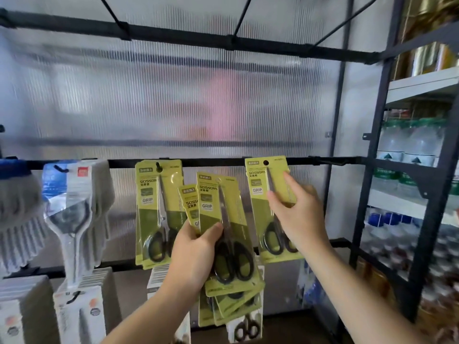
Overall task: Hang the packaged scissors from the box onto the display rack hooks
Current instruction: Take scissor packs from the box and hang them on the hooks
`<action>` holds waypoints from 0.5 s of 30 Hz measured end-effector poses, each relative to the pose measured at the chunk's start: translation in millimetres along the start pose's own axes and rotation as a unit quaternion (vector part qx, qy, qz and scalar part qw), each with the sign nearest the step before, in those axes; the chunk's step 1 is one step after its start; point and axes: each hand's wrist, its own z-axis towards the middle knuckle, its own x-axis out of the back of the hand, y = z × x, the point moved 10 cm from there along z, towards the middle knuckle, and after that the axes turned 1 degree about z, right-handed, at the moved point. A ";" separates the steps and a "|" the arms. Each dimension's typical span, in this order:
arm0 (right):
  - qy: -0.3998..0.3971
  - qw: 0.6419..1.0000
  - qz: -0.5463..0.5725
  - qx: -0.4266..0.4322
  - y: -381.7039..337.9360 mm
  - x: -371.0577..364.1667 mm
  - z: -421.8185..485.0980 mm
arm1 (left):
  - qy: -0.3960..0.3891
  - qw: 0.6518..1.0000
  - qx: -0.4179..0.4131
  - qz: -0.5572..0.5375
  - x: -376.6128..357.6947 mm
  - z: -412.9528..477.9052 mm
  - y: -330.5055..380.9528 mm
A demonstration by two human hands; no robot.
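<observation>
Head view: the right hand [298, 214] pinches a single yellow-green scissors pack [258, 184] by its right edge, thumb in front and fingers behind. It holds the card upright against the black horizontal rail [211, 162], so the round punched hole [266, 162] at the top sits at rail height, probably to meet a hook.

The left hand [196, 254] grips a fan of yellow-green carded scissors packs [211, 192] lower and nearer. Its thumb is clamped across the front card, which keeps the spare packs together and within reach of the other hand.

To the left, a bunch of matching packs [149, 207] already hangs from a black hook [158, 166].

Whether a hook actually passes through the hole of the right-hand pack cannot be told, because no prong shows there. The box is out of view. The count of packs in the fan is unclear, as the lower ones overlap. Grey knitted gloves [19, 207] at the far left and water bottles [417, 142] on the right shelving are blurred.
</observation>
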 end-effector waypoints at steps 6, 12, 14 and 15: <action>-0.004 0.999 -0.047 0.013 9.0 -17.0 7.9 | -0.001 1.000 -0.001 0.003 4.4 5.0 -1.3; -0.070 0.990 -0.119 0.026 15.9 -57.4 25.8 | -0.005 1.000 0.007 0.003 0.1 14.5 -6.2; -0.096 0.986 -0.135 0.024 23.1 -73.8 32.7 | -0.005 1.000 0.011 0.003 -0.6 17.8 -6.8; -0.109 0.984 -0.143 0.016 28.1 -80.9 35.9 | -0.006 1.000 0.011 0.001 -0.9 19.4 -6.5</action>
